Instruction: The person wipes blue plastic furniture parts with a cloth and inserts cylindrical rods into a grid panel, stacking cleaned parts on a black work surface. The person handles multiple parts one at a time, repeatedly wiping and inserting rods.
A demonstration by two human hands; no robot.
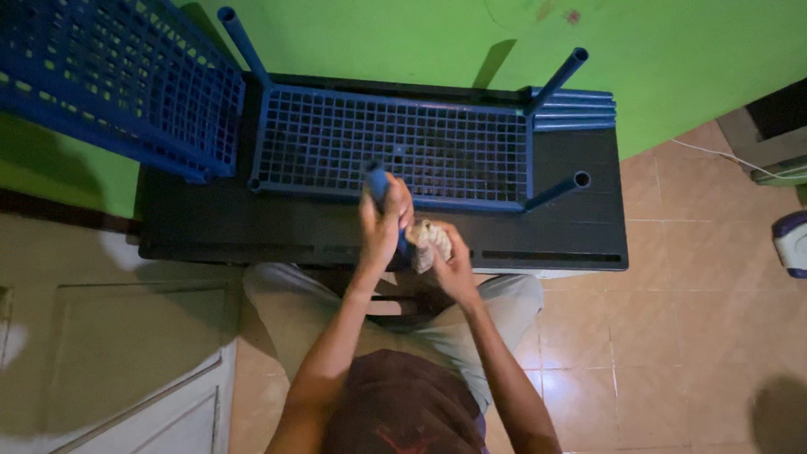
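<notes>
Two blue plastic grid shelves are in sight: one lies flat on the black table (pixel 588 227), the other leans off to the upper left. The flat grid shelf (pixel 395 147) carries four blue tube legs pointing up, one at each corner: the far-left leg (pixel 244 46), the far-right leg (pixel 556 80), the near-right leg (pixel 556 191), and the near-left one that the person grips. The tilted grid shelf (pixel 109 76) hangs partly past the table's edge, against the green wall (pixel 672 50). A small stack of loose blue tubes (pixel 573 111) rests on the table just beside the flat shelf's far-right corner; I count about four, though the edges blur together.

The left hand (pixel 380 223) is wrapped tight around the near-left leg (pixel 376 178), arm stretched forward from the lap, fingers curled over the tube. The right hand (pixel 447 262) sits just beside it, lower down, closed on a crumpled pale cloth (pixel 427 240) pressed against the same leg. Both forearms angle inward and nearly meet at the table's near edge.
</notes>
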